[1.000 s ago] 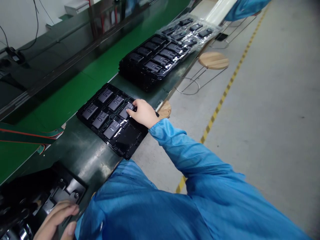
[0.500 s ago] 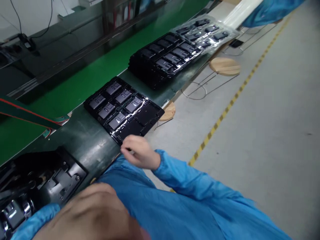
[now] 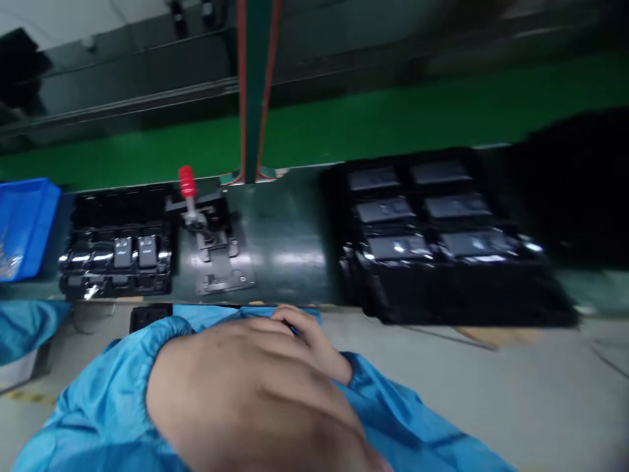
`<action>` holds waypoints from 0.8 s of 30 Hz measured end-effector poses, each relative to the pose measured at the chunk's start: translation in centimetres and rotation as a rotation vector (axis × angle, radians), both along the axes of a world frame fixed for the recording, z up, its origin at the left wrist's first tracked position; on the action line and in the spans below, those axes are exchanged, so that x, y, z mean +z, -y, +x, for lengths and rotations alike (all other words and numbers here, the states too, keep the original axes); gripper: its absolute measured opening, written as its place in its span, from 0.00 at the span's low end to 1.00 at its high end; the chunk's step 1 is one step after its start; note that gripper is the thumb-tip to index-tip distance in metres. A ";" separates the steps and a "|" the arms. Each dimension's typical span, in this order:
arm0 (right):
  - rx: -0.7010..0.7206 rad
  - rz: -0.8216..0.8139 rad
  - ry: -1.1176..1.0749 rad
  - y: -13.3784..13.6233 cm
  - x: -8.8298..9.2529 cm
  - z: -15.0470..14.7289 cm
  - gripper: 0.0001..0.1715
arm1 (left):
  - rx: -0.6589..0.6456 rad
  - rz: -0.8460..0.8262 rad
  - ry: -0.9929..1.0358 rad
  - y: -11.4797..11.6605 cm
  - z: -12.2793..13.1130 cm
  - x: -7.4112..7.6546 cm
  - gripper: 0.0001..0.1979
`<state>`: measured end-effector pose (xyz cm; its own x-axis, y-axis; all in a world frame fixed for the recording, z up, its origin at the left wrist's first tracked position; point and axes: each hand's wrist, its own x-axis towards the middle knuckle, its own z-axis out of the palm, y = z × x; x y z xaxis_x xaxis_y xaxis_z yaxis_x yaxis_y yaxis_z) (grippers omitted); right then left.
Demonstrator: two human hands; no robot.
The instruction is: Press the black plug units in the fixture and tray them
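Observation:
My left hand (image 3: 240, 393) fills the lower middle, very close to the camera, its back toward me. Its fingers point to the lower right, and their tips are blurred or out of frame. Partly behind it, my right hand (image 3: 319, 344) is closed with curled fingers near the bench's front edge; whatever lies in them, if anything, is hidden. Beyond the hands a toggle clamp with a red handle (image 3: 187, 181) stands on a metal fixture plate (image 3: 223, 275). To the right lies a black tray (image 3: 462, 292) holding several flat grey parts.
Left of the clamp is another black tray (image 3: 118, 206) with two grey parts. A blue bin (image 3: 42, 226) sits farther left. A green post with red edges (image 3: 255, 92) rises at the bench's back edge. A dark stack (image 3: 580, 190) stands far right.
My view has swung left along the bench, bringing the clamp, left tray and blue bin into sight. My left hand has come further into the middle, overlapping my still-curled right hand.

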<state>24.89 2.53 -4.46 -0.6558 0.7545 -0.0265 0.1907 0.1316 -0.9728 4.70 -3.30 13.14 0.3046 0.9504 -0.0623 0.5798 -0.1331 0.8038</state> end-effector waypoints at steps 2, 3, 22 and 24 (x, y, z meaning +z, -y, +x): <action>0.035 0.034 0.021 -0.2 -0.8 -1.2 0.14 | -0.080 0.052 0.043 -0.5 -3.9 -1.2 0.13; 0.046 0.051 0.035 -0.3 -1.3 -1.8 0.14 | -0.060 0.104 0.046 -0.6 -6.3 -2.1 0.14; -0.003 0.095 0.234 -1.2 -5.2 -5.8 0.17 | 0.921 -0.180 -0.568 -0.6 -32.1 -13.8 0.29; -0.008 0.102 0.234 -1.1 -5.1 -5.9 0.16 | 0.904 -0.209 -0.592 -1.1 -32.4 -13.6 0.32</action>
